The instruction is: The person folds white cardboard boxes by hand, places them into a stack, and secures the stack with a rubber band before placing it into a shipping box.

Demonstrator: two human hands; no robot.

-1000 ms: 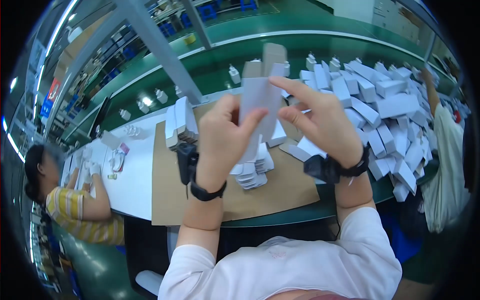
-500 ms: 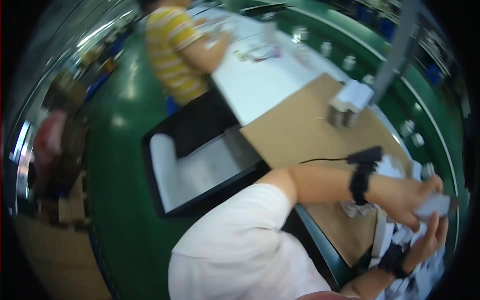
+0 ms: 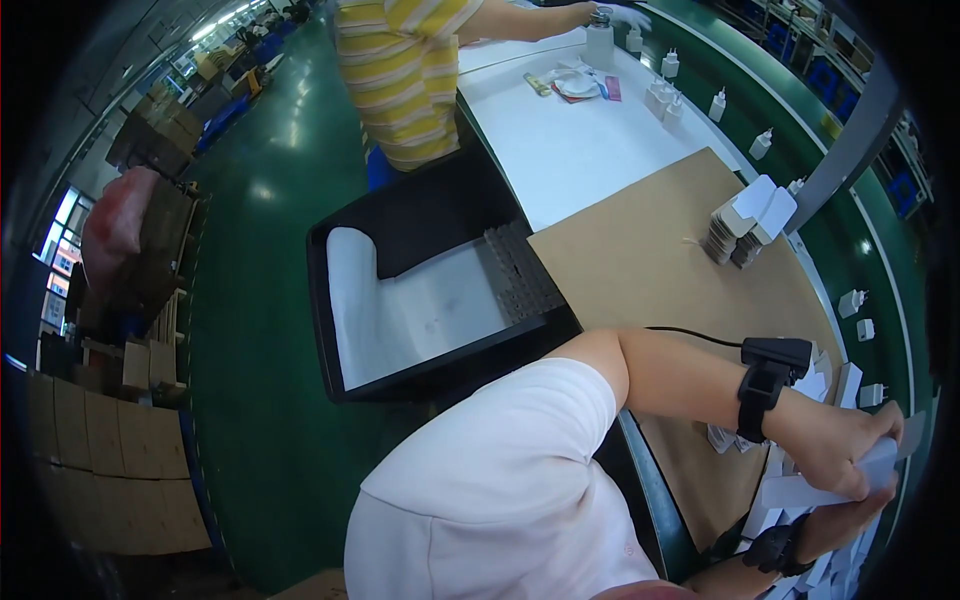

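Head view: both hands hold a white box (image 3: 878,462) right of the brown cardboard sheet (image 3: 640,250), the left hand (image 3: 825,445) gripping it from above, the right hand (image 3: 868,507) beneath. Bare room stretches across the sheet between the left forearm (image 3: 690,375) and the folded cartons (image 3: 760,208) near its far edge; a black bin (image 3: 420,220) stands just beside its left edge. The right hand is largely covered, and the forearms partly hide the white box pile (image 3: 825,572) right of the sheet.

Ceiling lights (image 3: 222,19) glare off the green floor (image 3: 262,290); edges bend.
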